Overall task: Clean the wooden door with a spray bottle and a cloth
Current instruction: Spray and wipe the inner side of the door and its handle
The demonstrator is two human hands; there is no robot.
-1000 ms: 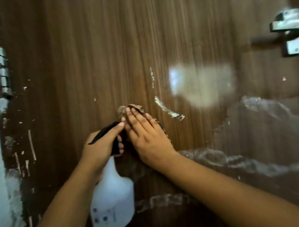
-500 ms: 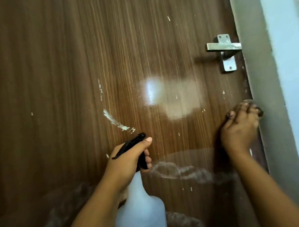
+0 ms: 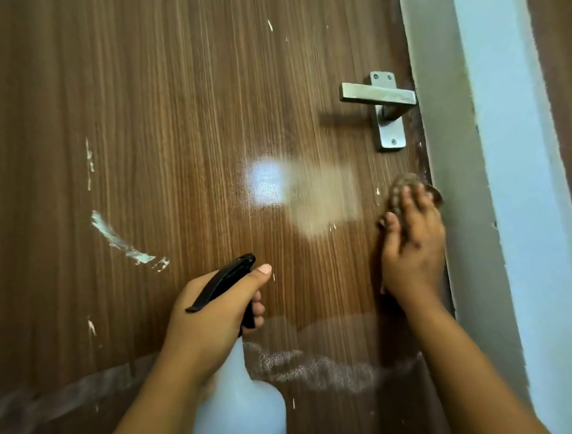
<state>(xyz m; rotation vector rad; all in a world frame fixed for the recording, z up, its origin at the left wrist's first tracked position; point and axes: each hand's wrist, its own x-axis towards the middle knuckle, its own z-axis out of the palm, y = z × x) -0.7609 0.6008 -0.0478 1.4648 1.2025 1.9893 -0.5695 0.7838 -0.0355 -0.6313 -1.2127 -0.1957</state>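
The brown wooden door (image 3: 175, 123) fills the view, with white paint smears on its left half and a foamy wet line low down. My left hand (image 3: 210, 318) grips the neck of a white spray bottle (image 3: 240, 412) with a black trigger head (image 3: 222, 282), held in front of the door's lower middle. My right hand (image 3: 413, 244) presses a brown cloth (image 3: 407, 182) flat against the door near its right edge, below the handle. Most of the cloth is hidden under my fingers.
A metal lever handle (image 3: 381, 98) on its plate sits at the upper right of the door. The grey door frame (image 3: 453, 176) and a pale blue wall (image 3: 512, 174) run down the right side. A bright light reflection (image 3: 267, 185) lies mid-door.
My right hand has carried the cloth from the door's middle to its right edge under the handle. The view has swung right, bringing frame and wall in. The left hand still holds the bottle.
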